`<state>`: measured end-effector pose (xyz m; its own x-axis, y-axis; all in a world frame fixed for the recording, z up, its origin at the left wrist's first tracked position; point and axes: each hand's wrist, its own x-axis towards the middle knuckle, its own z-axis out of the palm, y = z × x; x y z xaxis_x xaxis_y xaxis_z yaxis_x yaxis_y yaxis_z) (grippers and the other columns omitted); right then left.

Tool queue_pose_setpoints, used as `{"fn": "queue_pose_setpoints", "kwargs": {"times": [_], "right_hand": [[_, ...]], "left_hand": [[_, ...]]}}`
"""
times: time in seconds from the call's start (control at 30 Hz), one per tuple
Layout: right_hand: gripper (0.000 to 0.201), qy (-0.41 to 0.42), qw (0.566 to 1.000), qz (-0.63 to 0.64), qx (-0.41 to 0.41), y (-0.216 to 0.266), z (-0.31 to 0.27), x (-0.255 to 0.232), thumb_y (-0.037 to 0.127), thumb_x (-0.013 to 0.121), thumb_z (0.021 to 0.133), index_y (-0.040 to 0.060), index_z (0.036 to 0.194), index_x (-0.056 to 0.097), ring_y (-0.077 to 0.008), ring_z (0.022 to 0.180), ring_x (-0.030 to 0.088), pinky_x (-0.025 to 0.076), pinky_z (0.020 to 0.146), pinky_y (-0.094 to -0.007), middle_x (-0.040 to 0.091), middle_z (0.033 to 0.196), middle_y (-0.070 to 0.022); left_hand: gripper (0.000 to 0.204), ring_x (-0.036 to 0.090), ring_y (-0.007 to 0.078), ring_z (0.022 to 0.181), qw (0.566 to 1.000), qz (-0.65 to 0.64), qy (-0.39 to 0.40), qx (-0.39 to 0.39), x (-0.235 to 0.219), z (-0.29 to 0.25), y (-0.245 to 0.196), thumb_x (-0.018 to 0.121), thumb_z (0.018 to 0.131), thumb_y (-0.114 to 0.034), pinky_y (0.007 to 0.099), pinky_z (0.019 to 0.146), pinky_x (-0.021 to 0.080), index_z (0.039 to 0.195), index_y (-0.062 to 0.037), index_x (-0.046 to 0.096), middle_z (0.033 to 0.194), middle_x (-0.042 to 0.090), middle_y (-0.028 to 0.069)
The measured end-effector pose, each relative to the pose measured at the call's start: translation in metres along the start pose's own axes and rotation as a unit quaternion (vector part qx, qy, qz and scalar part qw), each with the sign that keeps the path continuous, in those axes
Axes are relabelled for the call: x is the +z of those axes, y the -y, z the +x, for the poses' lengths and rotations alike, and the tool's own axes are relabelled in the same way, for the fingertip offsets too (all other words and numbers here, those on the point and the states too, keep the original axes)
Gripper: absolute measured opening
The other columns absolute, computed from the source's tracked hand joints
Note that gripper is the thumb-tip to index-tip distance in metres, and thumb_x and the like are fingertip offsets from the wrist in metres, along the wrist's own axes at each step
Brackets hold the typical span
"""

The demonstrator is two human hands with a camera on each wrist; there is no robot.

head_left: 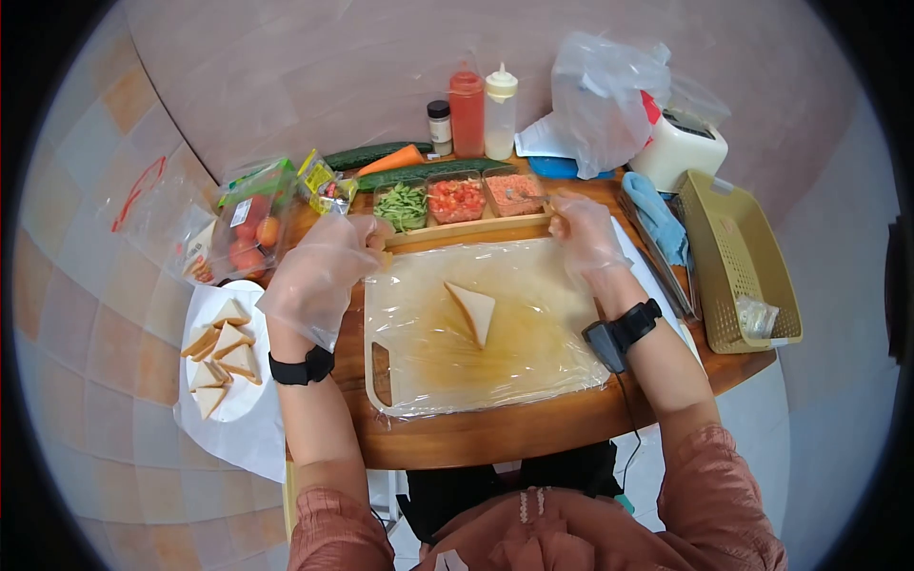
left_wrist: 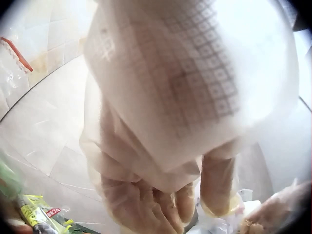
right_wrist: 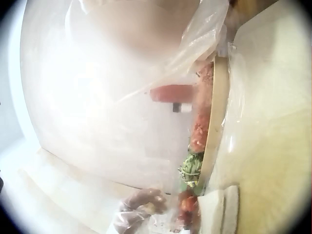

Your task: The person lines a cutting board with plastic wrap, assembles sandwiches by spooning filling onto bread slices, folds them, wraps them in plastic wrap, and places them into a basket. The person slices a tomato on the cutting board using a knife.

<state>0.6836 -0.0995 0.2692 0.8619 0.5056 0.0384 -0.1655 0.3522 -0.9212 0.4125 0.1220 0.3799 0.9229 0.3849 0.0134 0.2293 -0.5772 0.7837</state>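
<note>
Both hands wear loose clear plastic gloves and stand raised at the far side of a film-covered cutting board (head_left: 533, 366). My left hand (head_left: 333, 255) is near the left end of a wooden tray (head_left: 466, 228), fingers bent, thumb apart, nothing between them in the left wrist view. Near the tray's right end is my right hand (head_left: 586, 238), its fingers loosely curled. One triangular sandwich (head_left: 473, 314) lies on the board. On the tray are containers of chopped greens (head_left: 401, 205), diced red pieces (head_left: 456, 199) and pink minced filling (head_left: 514, 192).
Left, a white plate (head_left: 255, 404) bears several sandwich triangles. Behind it lie bagged tomatoes (head_left: 249, 246). Cucumbers (head_left: 419, 174), a carrot (head_left: 390, 160), a red squeeze bottle (head_left: 466, 112) and a white-capped bottle (head_left: 500, 114) line the back. Right are tongs (head_left: 657, 266), a basket (head_left: 738, 285) and a toaster (head_left: 687, 147).
</note>
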Motion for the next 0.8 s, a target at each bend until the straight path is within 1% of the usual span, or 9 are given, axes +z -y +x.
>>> {"fn": "queue_pose_setpoints", "kwargs": {"times": [0.07, 0.2, 0.27, 0.3, 0.37, 0.4, 0.47, 0.67, 0.8], "right_hand": [[0.012, 0.021, 1.0, -0.009, -0.019, 0.002, 0.002, 0.005, 0.008, 0.067, 0.093, -0.0013, 0.099, 0.063, -0.0077, 0.065, 0.049, 0.039, 0.055, -0.0244, 0.059, 0.084, -0.0018], [0.011, 0.019, 0.997, -0.072, -0.033, 0.004, 0.006, 0.014, 0.011, 0.065, 0.095, -0.0001, 0.094, 0.066, -0.0069, 0.063, 0.048, 0.038, 0.057, -0.0235, 0.058, 0.079, 0.0008], [0.013, 0.034, 0.995, -0.086, -0.046, 0.004, 0.01, 0.015, 0.012, 0.064, 0.097, -0.0003, 0.098, 0.068, -0.0065, 0.065, 0.048, 0.039, 0.058, -0.0232, 0.058, 0.078, 0.0016], [0.016, 0.023, 0.992, -0.109, -0.065, 0.003, 0.011, 0.015, 0.014, 0.064, 0.097, -0.0006, 0.1, 0.07, -0.0061, 0.064, 0.048, 0.039, 0.058, -0.0234, 0.058, 0.076, 0.0021], [0.02, -0.021, 0.983, -0.169, -0.073, 0.009, 0.009, 0.022, 0.016, 0.064, 0.097, -0.0023, 0.1, 0.073, -0.0065, 0.062, 0.049, 0.04, 0.058, -0.0243, 0.058, 0.071, 0.0018], [0.02, -0.015, 0.982, -0.172, -0.075, 0.013, 0.007, 0.025, 0.016, 0.064, 0.097, -0.0023, 0.1, 0.073, -0.0065, 0.062, 0.049, 0.04, 0.058, -0.0243, 0.058, 0.071, 0.0018], [0.024, -0.037, 0.945, -0.271, -0.179, 0.019, 0.003, 0.029, 0.016, 0.063, 0.097, -0.0055, 0.099, 0.073, -0.0079, 0.061, 0.05, 0.04, 0.059, -0.0249, 0.058, 0.069, 0.0008], [0.026, -0.056, 0.954, -0.198, -0.219, 0.032, 0.011, 0.041, 0.016, 0.062, 0.098, -0.0085, 0.102, 0.072, -0.0061, 0.064, 0.049, 0.04, 0.057, -0.0257, 0.057, 0.072, 0.0016], [0.026, -0.056, 0.941, -0.241, -0.233, 0.034, 0.015, 0.051, 0.016, 0.062, 0.098, -0.0074, 0.103, 0.072, -0.0062, 0.065, 0.049, 0.04, 0.058, -0.0259, 0.057, 0.074, 0.0023]], "left_hand": [[0.03, 0.06, 0.0282, 0.078, 0.973, 0.13, -0.118, 0.152, -0.002, -0.013, 0.001, 0.065, 0.077, -0.01, 0.0379, 0.071, 0.045, 0.101, 0.007, 0.067, 0.08, 0.061, 0.0198], [0.027, 0.056, 0.0297, 0.073, 0.98, 0.024, -0.15, 0.127, -0.003, -0.021, -0.009, 0.065, 0.074, -0.011, 0.0388, 0.067, 0.043, 0.095, 0.0068, 0.064, 0.075, 0.056, 0.0187], [0.018, 0.058, 0.0244, 0.081, 0.959, 0.181, -0.132, 0.173, -0.007, -0.024, -0.01, 0.064, 0.075, 0.005, 0.035, 0.072, 0.046, 0.093, 0.0051, 0.066, 0.085, 0.061, 0.0126], [0.018, 0.058, 0.0244, 0.081, 0.959, 0.174, -0.142, 0.171, -0.01, -0.017, -0.009, 0.064, 0.075, 0.005, 0.035, 0.072, 0.046, 0.093, 0.0051, 0.066, 0.085, 0.061, 0.0126], [0.018, 0.052, 0.0211, 0.073, 0.984, 0.165, -0.026, 0.063, -0.018, 0.002, -0.004, 0.065, 0.071, 0.0, 0.0345, 0.066, 0.043, 0.087, 0.0055, 0.06, 0.077, 0.054, 0.0108], [0.018, 0.052, 0.0211, 0.073, 0.984, 0.162, -0.032, 0.061, -0.016, 0.002, -0.001, 0.065, 0.071, 0.0, 0.0345, 0.066, 0.043, 0.087, 0.0055, 0.06, 0.077, 0.054, 0.0108], [0.019, 0.047, 0.0184, 0.071, 0.99, 0.115, -0.045, 0.068, -0.015, 0.001, 0.002, 0.065, 0.069, -0.003, 0.0341, 0.063, 0.04, 0.083, 0.0048, 0.054, 0.075, 0.048, 0.0081], [0.028, 0.054, 0.0184, 0.072, 0.991, 0.098, -0.072, 0.057, -0.012, -0.003, 0.0, 0.066, 0.074, -0.002, 0.0345, 0.064, 0.045, 0.099, 0.0083, 0.064, 0.076, 0.051, 0.0068], [0.036, 0.06, 0.022, 0.074, 0.989, 0.118, -0.067, 0.059, -0.015, -0.004, -0.004, 0.068, 0.074, -0.003, 0.0354, 0.067, 0.048, 0.109, 0.0061, 0.067, 0.078, 0.057, 0.0102]]}}
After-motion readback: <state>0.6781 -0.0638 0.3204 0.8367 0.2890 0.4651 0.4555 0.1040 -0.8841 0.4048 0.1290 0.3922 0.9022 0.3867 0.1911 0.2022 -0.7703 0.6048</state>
